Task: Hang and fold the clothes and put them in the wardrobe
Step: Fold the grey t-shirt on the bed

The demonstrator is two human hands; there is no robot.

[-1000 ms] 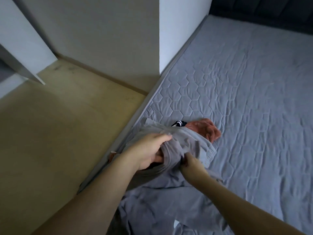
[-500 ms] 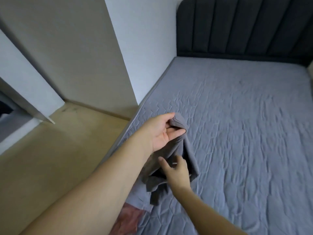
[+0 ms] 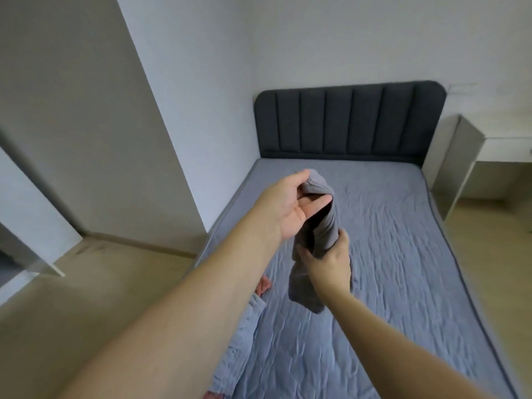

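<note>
A grey garment point(image 3: 322, 226) hangs in the air above the bed point(image 3: 388, 254). My left hand point(image 3: 290, 205) holds its top end, thumb and fingers pinching the bunched cloth. Lower down, my right hand point(image 3: 331, 260) grips the middle of the hanging cloth. The garment's loose end dangles below my right hand. A light grey-blue garment point(image 3: 241, 335) lies along the bed's left edge, partly hidden by my left arm. A reddish cloth point(image 3: 263, 286) peeks out beside it.
The dark padded headboard point(image 3: 348, 122) stands at the far end of the bed. A white wardrobe panel point(image 3: 31, 226) juts in at the left over the wooden floor point(image 3: 95, 298). A white desk point(image 3: 495, 151) stands at the right of the bed.
Both hands lifted the grey garment off the pile on the bed and raised it higher. My view tilted up from the pile to the whole bed and headboard.
</note>
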